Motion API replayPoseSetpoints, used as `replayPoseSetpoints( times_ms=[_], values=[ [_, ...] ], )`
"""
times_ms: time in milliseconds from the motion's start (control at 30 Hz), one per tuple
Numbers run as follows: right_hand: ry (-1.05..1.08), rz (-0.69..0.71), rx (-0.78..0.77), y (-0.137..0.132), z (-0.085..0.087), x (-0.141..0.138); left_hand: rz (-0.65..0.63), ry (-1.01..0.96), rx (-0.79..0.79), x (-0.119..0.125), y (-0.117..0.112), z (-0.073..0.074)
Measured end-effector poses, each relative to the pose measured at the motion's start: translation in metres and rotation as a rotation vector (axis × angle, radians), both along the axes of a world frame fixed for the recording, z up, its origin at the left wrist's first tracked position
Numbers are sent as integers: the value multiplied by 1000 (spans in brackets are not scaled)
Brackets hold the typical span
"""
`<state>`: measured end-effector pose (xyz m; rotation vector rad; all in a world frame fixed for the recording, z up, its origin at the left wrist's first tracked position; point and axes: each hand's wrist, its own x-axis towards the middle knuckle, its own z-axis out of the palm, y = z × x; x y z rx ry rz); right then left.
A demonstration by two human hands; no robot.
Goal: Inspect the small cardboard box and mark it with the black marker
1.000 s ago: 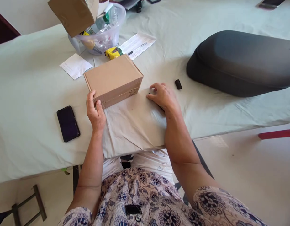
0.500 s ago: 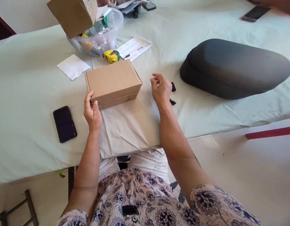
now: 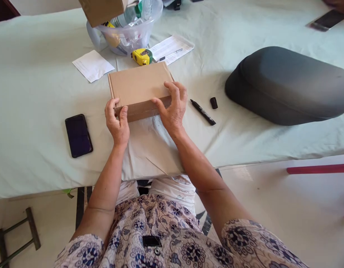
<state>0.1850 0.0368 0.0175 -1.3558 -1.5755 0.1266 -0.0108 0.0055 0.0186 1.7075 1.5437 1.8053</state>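
View: head camera, looking down on a table under a pale green cloth [image 3: 35,93].
Cardboard box: closed, lying at the near middle of the table, between both hands [image 3: 138,83].
Left hand: partly closed around the box's near left corner, thumb on the near face, fingers round the left end; it has hold of the box [image 3: 117,124].
Right hand: half open, fingers spread, thumb at the near top edge and fingertips over the right end; how firmly it grips, I cannot tell [image 3: 173,109].
Black marker: uncapped, lying just right of the right hand, its tip pointing far and left [image 3: 202,111].
Marker cap: near the marker, to its right [image 3: 214,102].
Dark padded object: large, farther right [image 3: 283,85].
Black phone: flat, left of the left hand [image 3: 78,136].
White paper slip: far left of the box [image 3: 93,66].
Yellow tape measure: just beyond the box [image 3: 142,56], beside a printed sheet [image 3: 185,45] with a pen on it [image 3: 173,53].
Clear basin: farther off, filled with bottles and packaging [image 3: 132,39].
Far right: another phone, slightly blurred [image 3: 329,19].
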Motion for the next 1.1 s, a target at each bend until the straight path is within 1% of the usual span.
replayPoseSetpoints(
  times_ms=[100, 233, 367, 467, 533, 600, 700, 800, 900, 967, 1033, 1100],
  values=[
    [76, 42, 46, 1, -2, 10, -30, -67, 13, -2, -1, 0],
    [154, 68, 88, 1, -5, 14, -87, -138, 7, -5, -2, -3],
    [262, 53, 106, 0, -10, 17, -160, -192, -16, -9, -2, -8],
    [342, 14, 112, 0, -13, 22, -204, -183, -22, -10, -4, -9],
    [388, -26, 134, 0, -12, 26, -237, -144, -9, -9, -8, -7],
    [437, -74, 158, 1, -10, 30, -275, -61, 32, -8, -12, -2],
    [526, -147, 193, 4, -5, 36, -327, 134, 118, -5, -19, 7],
    [593, -183, 251, 9, -2, 45, -373, 319, 184, 1, -23, 12],
    [554, -218, 228, 12, 0, 56, -408, 425, 190, 7, -26, 13],
    [485, -236, 202, 12, 0, 62, -415, 441, 157, 9, -26, 14],
    [405, -209, 212, 10, 3, 64, -404, 404, 111, 10, -27, 16],
    [311, -143, 234, 5, 7, 61, -357, 318, 67, 9, -27, 20]
  ],
)
